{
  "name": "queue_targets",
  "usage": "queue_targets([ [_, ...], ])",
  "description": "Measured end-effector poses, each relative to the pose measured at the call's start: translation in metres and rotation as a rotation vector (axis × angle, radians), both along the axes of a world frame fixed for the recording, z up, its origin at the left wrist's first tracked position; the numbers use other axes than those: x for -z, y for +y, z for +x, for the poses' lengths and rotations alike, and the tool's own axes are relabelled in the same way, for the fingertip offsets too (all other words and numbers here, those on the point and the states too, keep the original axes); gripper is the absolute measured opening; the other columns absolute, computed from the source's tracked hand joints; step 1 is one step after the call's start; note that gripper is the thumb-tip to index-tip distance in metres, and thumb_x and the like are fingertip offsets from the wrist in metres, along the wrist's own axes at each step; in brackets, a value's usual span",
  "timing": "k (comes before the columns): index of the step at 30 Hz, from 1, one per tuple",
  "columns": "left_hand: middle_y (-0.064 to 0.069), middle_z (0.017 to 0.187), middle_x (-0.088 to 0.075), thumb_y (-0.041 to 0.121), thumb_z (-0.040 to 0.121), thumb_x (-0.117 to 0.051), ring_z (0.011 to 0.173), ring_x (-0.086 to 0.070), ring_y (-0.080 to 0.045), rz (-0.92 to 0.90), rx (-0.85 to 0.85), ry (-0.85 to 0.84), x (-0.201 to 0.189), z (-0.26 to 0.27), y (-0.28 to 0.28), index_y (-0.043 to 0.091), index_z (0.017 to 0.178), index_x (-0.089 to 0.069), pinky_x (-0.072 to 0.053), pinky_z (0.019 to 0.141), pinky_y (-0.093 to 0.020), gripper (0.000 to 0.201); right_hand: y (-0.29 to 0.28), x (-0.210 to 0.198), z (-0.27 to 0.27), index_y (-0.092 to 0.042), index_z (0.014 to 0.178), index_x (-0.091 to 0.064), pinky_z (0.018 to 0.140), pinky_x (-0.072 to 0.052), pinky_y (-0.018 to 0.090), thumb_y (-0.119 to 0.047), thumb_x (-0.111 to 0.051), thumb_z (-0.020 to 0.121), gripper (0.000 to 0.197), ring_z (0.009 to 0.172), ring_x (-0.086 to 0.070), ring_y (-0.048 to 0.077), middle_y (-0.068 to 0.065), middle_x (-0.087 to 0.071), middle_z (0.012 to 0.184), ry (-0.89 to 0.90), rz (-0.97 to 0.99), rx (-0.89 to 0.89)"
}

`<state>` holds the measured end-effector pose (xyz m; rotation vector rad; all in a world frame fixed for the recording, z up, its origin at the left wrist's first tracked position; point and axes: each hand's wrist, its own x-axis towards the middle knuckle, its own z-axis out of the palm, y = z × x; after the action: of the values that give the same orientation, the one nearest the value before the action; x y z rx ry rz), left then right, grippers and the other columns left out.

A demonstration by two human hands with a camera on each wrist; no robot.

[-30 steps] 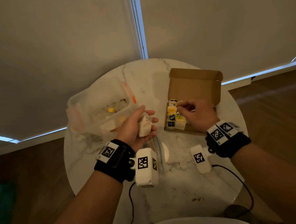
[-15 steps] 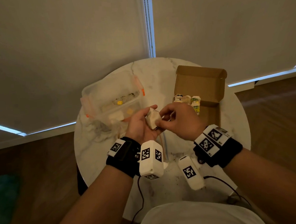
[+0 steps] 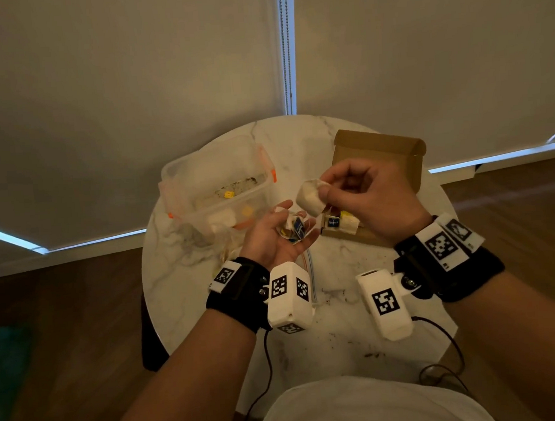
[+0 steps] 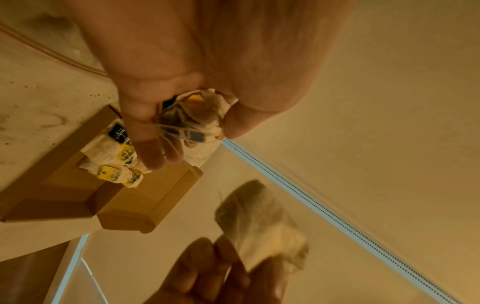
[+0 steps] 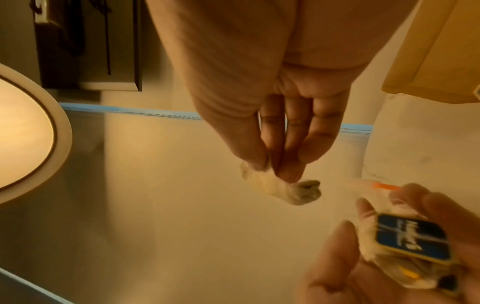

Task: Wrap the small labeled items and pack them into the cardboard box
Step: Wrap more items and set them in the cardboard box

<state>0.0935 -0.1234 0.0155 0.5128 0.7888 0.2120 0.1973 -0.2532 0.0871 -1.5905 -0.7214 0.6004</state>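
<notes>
My left hand lies palm up over the table, its fingers curled round a small bundle of labeled tea bags with blue and yellow tags; the left wrist view shows the bundle wrapped in string. Up and to the right, my right hand pinches a plain white tea bag between thumb and fingers, which also appears as the tea bag in the right wrist view. The open cardboard box stands behind my right hand, with wrapped labeled items inside.
A clear plastic container with orange clips stands at the back left of the round marble table. A zip bag lies under my left hand. Closed blinds hang behind the table.
My right hand left the box, met the left hand at the white tea bag, then lifted that bag up and to the right. The left hand opened somewhat, baring the labeled bundle.
</notes>
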Motion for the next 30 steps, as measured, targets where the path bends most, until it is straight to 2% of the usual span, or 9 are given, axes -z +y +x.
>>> queue_targets([
  [3,-0.018,0.091,-0.060,0.009,0.102,-0.038,0.084,-0.063,-0.034,-0.015,-0.005,0.003,-0.002,0.000,0.000,0.008,0.108,-0.055,-0.052,0.076,-0.049,0.018,-0.004,-0.007,0.005,-0.005,0.090,-0.069,0.062,-0.057,0.025,-0.003,-0.069,0.086,0.005,0.065,-0.065,0.017,0.009,-0.069,0.075,-0.009,0.041,0.055],
  [6,-0.019,0.088,-0.060,0.010,0.102,-0.038,0.083,-0.065,-0.036,-0.018,0.002,0.007,-0.003,-0.002,0.000,0.008,0.107,-0.052,-0.052,0.077,-0.052,0.015,-0.006,-0.012,0.010,-0.005,0.090,-0.069,0.058,-0.054,0.024,-0.004,-0.067,0.088,0.002,0.061,-0.061,0.015,0.013,-0.068,0.077,-0.028,0.062,0.109],
  [12,-0.024,0.096,-0.060,0.008,0.100,-0.040,0.088,-0.063,-0.041,-0.043,-0.009,0.052,-0.004,-0.003,0.001,0.005,0.106,-0.053,-0.052,0.077,-0.053,0.015,-0.010,-0.014,0.017,-0.009,0.088,-0.069,0.054,-0.053,0.032,-0.007,-0.067,0.089,0.003,0.061,-0.060,0.028,0.016,-0.067,0.075,-0.038,0.125,0.199],
  [16,-0.015,0.086,-0.059,0.016,0.094,-0.056,0.075,-0.066,-0.030,-0.002,0.022,0.111,-0.005,-0.004,0.006,0.004,0.096,-0.054,-0.060,0.065,-0.041,0.012,-0.009,-0.012,0.018,-0.008,0.089,-0.069,0.054,-0.051,0.024,-0.007,-0.068,0.089,0.002,0.057,-0.060,0.015,0.011,-0.067,0.072,-0.088,0.102,0.177],
  [20,-0.006,0.074,-0.058,0.015,0.088,-0.072,0.057,-0.056,-0.014,0.383,0.090,0.152,-0.018,-0.005,0.010,0.011,0.085,-0.057,-0.045,0.046,-0.022,0.015,-0.007,0.001,0.019,-0.007,0.089,-0.070,0.060,-0.052,0.019,-0.008,-0.069,0.088,0.002,0.063,-0.062,0.010,0.005,-0.069,0.076,-0.126,-0.011,0.124],
  [23,-0.006,0.069,-0.062,0.005,0.085,-0.073,0.050,-0.051,-0.015,0.758,0.119,0.098,-0.034,-0.001,0.010,0.011,0.080,-0.065,-0.039,0.043,-0.023,0.011,-0.004,0.012,0.018,-0.014,0.086,-0.070,0.065,-0.055,0.022,-0.011,-0.070,0.087,0.004,0.067,-0.065,0.010,0.003,-0.071,0.080,-0.104,-0.089,0.129],
  [25,-0.006,0.064,-0.062,0.004,0.083,-0.075,0.048,-0.052,-0.016,0.934,0.131,0.075,-0.042,0.003,0.009,0.010,0.080,-0.070,-0.040,0.043,-0.024,0.008,-0.002,0.018,0.016,-0.016,0.085,-0.070,0.068,-0.060,0.030,-0.012,-0.071,0.087,0.004,0.071,-0.068,0.021,0.006,-0.072,0.082,-0.075,-0.122,0.113],
  [27,-0.001,0.060,-0.062,0.005,0.082,-0.076,0.048,-0.054,-0.015,1.049,0.155,0.072,-0.047,0.005,0.006,0.010,0.081,-0.072,-0.042,0.044,-0.024,0.006,0.000,0.022,0.016,-0.016,0.086,-0.070,0.071,-0.061,0.039,-0.013,-0.071,0.086,0.004,0.075,-0.069,0.027,0.007,-0.072,0.083,-0.067,-0.132,0.100],
  [30,0.003,0.061,-0.064,0.006,0.080,-0.078,0.048,-0.055,-0.012,1.153,0.175,0.086,-0.049,0.006,0.003,0.009,0.082,-0.074,-0.043,0.045,-0.020,0.006,0.003,0.023,0.016,-0.017,0.086,-0.072,0.073,-0.060,0.042,-0.011,-0.072,0.086,0.006,0.075,-0.070,0.023,0.005,-0.073,0.082,-0.098,-0.109,0.087],
])
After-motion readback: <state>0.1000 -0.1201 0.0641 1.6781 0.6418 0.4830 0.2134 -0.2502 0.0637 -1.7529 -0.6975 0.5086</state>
